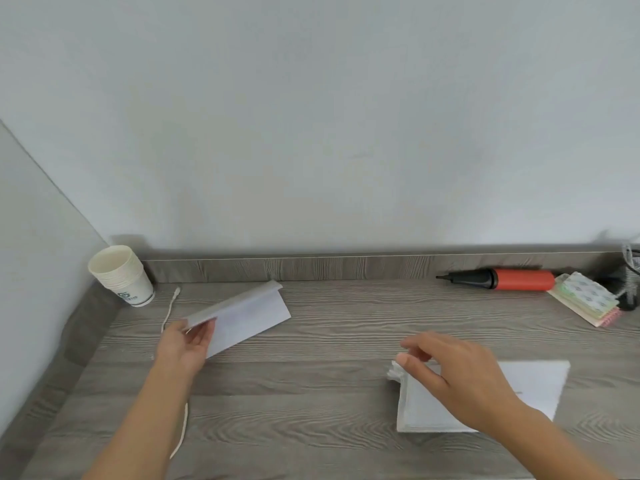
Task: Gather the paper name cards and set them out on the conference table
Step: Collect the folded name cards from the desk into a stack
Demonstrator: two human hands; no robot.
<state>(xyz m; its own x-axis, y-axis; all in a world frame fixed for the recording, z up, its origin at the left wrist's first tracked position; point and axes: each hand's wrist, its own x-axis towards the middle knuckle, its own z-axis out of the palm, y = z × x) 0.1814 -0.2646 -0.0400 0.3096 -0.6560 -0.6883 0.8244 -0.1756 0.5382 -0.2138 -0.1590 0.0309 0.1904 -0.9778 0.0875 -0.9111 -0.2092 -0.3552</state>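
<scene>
On table [346, 323], left fingers [199, 336] pinching name card [249, 315]

A pale grey-white wall [346, 116] is seen filling the upper part of the view, plain and evenly lit, with no hard shadows cast on it. It is met on the left by a side wall [31, 271] of the same tone, so that a corner is formed. Below, a grey wood-grain counter [329, 341] is set into that corner, and a low upstand [346, 268] of matching grain is run along its far edge against the wall.
</scene>
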